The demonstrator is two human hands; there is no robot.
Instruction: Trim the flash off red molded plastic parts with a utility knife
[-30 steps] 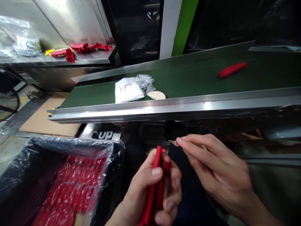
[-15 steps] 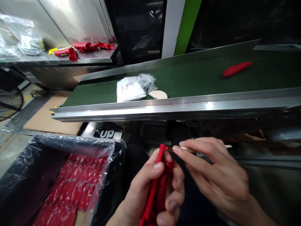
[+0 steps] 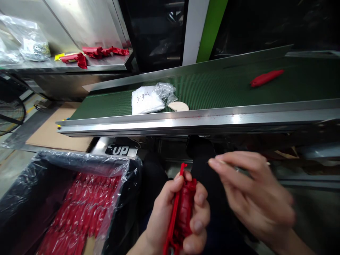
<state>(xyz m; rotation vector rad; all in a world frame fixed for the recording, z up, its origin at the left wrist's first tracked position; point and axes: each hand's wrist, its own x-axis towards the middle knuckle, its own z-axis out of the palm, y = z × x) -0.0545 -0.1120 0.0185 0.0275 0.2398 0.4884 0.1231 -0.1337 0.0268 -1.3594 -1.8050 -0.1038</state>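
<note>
My left hand (image 3: 164,209), low in the middle of the view, is wrapped round a red plastic part (image 3: 185,209) with a long straight edge. To its right my right hand (image 3: 252,191) is raised, blurred by motion, thumb and index finger pinched together. A thin pale stick (image 3: 221,161) shows partly between these fingers; most of it is hidden by the hand. A gap separates the fingertips from the red part.
A green conveyor belt (image 3: 209,90) carries a white packet (image 3: 146,101), a pale disc (image 3: 178,106) and a red piece (image 3: 267,78). A plastic-lined bin (image 3: 130,177) at lower left holds red parts (image 3: 85,205). More red parts (image 3: 92,52) lie on a metal shelf (image 3: 111,65).
My right hand has moved right, away from the red part, with the stick. My left hand has shifted slightly right and turned the red part a little.
</note>
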